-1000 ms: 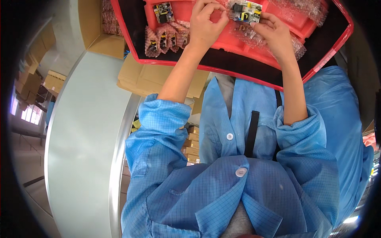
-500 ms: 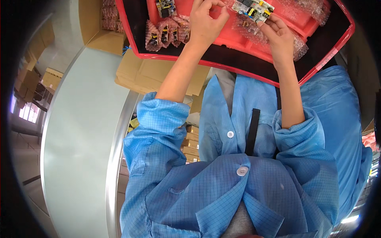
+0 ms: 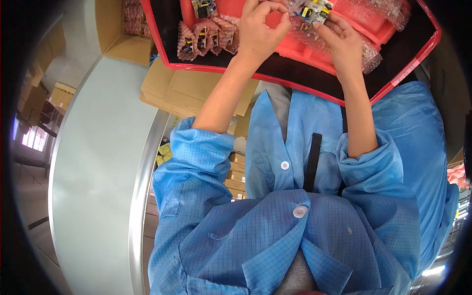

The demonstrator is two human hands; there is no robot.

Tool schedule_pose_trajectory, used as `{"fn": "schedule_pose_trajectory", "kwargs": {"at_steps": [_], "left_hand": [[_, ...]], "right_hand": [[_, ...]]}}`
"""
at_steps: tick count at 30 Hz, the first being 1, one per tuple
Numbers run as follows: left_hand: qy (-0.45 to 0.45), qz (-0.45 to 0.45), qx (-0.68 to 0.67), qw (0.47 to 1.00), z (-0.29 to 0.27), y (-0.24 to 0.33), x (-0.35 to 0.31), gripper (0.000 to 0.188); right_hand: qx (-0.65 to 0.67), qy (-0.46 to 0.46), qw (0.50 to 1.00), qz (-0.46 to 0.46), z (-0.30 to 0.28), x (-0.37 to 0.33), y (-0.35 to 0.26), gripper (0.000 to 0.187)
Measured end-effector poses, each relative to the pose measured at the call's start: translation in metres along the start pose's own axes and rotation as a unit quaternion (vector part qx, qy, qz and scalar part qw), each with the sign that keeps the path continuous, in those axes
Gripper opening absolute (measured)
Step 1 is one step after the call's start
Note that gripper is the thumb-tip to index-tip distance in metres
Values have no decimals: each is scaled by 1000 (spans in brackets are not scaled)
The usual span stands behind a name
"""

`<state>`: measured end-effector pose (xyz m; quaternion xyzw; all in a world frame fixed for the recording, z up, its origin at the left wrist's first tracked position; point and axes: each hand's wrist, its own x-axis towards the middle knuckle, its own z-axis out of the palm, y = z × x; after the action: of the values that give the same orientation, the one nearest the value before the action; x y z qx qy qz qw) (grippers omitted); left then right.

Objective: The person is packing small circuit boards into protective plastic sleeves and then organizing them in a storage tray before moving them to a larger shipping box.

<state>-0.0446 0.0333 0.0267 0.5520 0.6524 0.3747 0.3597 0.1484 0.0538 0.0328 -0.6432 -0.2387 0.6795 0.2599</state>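
At the top of the view, my right hand [image 3: 341, 42] grips a small circuit board [image 3: 317, 11] by its near edge, between thumb and fingers. Yellow and black parts stand on the board. Clear pink bubble wrap lies against its left side. My left hand [image 3: 263, 32] is closed in a pinch to the left of the board, on the edge of a bubble-wrap bag [image 3: 293, 7]; its fingertips are partly hidden. Both hands are over a red-rimmed bin [image 3: 206, 70] with a pink-red tray [image 3: 300, 51] inside.
Several bubble-wrapped boards [image 3: 200, 40] stand in the bin's left part, near a bare board [image 3: 204, 8]. More bubble wrap [image 3: 371, 56] lies at the right. An open cardboard box [image 3: 130, 49] and a pale table [image 3: 98, 162] are to the left. Cardboard flaps [image 3: 189, 91] lie below the bin.
The board in my right hand has shifted slightly left and up, and bubble wrap now covers more of its left side. My left hand has moved a little right, toward the board.
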Motion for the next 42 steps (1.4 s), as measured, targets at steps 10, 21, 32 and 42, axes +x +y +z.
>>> {"fn": "schedule_pose_trajectory", "kwargs": {"at_steps": [10, 21, 32, 42], "left_hand": [[-31, -36, 67, 997, -10, 9, 0, 14], [-39, -34, 34, 998, -11, 15, -6, 13], [108, -184, -292, 932, -6, 28, -2, 20], [-72, -340, -108, 931, 31, -38, -22, 96]], "right_hand": [[-108, -75, 991, 0, 14, -7, -11, 34], [-3, -82, 993, 88, 18, -10, 0, 34], [-47, -96, 993, 45, 19, -8, 19, 44], [-110, -97, 985, 85, 16, 13, 51, 43]]}}
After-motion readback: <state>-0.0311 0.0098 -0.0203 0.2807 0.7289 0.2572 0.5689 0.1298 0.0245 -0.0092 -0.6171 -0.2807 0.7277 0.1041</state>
